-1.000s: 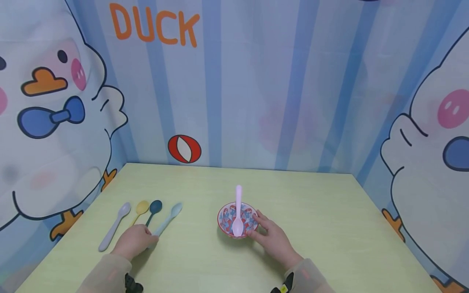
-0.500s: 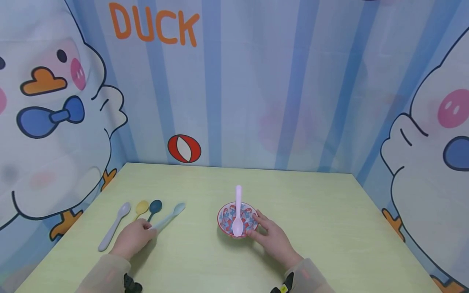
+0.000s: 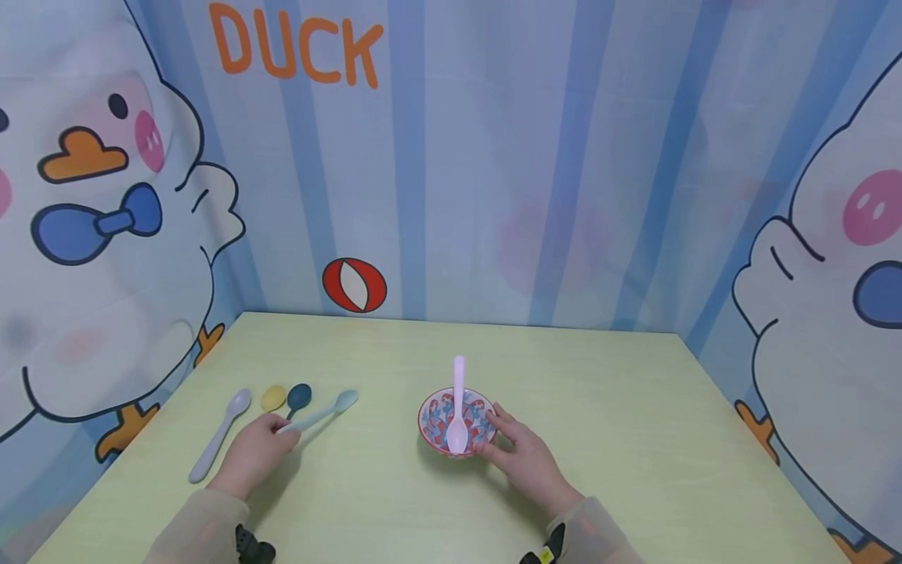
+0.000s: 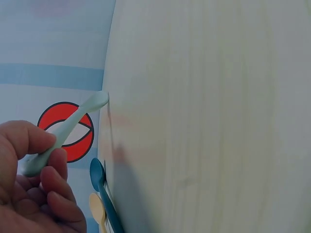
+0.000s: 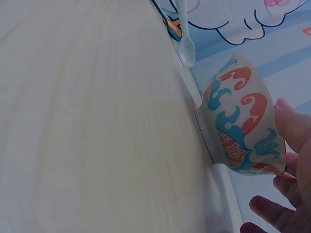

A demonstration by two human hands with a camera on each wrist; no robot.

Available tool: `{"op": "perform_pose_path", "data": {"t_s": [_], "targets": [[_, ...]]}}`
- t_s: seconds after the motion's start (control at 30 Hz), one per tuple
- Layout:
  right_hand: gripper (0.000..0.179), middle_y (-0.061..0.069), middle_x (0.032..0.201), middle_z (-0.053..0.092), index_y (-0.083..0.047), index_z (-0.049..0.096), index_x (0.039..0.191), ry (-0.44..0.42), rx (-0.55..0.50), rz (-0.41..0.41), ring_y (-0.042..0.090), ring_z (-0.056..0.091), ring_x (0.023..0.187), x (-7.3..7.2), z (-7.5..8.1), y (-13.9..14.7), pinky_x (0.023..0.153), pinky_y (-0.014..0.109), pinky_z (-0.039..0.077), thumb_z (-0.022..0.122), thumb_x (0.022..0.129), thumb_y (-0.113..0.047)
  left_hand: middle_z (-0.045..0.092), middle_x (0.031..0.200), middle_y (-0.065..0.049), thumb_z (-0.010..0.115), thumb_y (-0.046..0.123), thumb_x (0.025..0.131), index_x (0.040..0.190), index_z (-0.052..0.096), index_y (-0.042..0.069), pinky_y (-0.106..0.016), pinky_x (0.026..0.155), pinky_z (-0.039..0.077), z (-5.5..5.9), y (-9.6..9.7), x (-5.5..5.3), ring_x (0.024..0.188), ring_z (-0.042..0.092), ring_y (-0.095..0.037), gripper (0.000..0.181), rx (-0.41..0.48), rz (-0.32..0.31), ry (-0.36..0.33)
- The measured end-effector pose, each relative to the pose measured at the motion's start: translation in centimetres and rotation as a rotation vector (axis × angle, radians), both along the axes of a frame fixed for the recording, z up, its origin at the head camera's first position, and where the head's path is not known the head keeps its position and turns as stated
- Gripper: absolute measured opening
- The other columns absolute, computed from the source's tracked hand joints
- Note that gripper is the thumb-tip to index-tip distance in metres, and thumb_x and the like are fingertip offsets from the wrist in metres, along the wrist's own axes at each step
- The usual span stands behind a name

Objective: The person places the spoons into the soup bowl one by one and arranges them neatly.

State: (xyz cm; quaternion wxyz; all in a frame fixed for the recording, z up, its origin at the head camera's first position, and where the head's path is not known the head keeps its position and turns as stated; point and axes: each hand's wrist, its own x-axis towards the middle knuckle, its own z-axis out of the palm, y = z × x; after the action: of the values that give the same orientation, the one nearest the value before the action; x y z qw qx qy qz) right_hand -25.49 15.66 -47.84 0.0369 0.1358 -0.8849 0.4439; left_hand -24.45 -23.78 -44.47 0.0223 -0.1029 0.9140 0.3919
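My left hand (image 3: 254, 454) pinches a mint-green spoon (image 3: 320, 413) near its handle end, between thumb and fingers. The spoon is tilted and off the table, its head pointing away to the right, as the left wrist view also shows. At the middle of the table stands a small patterned bowl (image 3: 437, 423) with a red rim. My right hand (image 3: 524, 462) holds the bowl's right side, thumb and fingers at the rim. A pink spoon (image 3: 458, 435) leans inside the bowl, its handle over the far rim. The bowl's outside (image 5: 243, 121) has red and blue designs.
Left of the left hand lies a lilac spoon (image 3: 221, 435). A yellow spoon (image 3: 273, 398) and a dark teal spoon (image 3: 299, 396) lie just beyond that hand, their handles partly hidden by it. A printed duck curtain (image 3: 479, 157) stands behind the table (image 3: 599, 392).
The left hand has moved slightly away from me and raised the mint-green spoon's handle from the table. The right hand, the bowl and the pink spoon stay where they were.
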Motion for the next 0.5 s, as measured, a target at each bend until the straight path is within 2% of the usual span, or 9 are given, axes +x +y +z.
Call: {"op": "perform_pose_path", "data": {"t_s": [0.17,0.5], "targets": [[0.062,0.007,0.151,0.036,-0.008,0.051,0.139,-0.002,-0.003,0.000,0.036,0.032,0.138,0.01,0.05,-0.01,0.109,0.056,0.026,0.069,0.088,-0.039,0.055,0.093,-0.012,0.052,0.025,0.092,0.115,0.054,-0.004,-0.032,0.065,0.038,-0.03,-0.03,-0.01,0.082,0.047,-0.026,0.037,0.044,0.033,0.018],[0.061,0.007,0.151,0.038,-0.008,0.052,0.138,0.001,0.005,-0.001,0.036,0.033,0.137,0.10,-0.02,-0.01,0.108,0.057,0.027,0.068,0.088,-0.038,0.056,0.100,-0.014,0.054,0.026,0.095,0.123,0.048,-0.005,-0.034,0.074,0.038,-0.80,0.19,-0.29,0.091,0.047,-0.027,0.042,0.353,0.173,0.027]]}}
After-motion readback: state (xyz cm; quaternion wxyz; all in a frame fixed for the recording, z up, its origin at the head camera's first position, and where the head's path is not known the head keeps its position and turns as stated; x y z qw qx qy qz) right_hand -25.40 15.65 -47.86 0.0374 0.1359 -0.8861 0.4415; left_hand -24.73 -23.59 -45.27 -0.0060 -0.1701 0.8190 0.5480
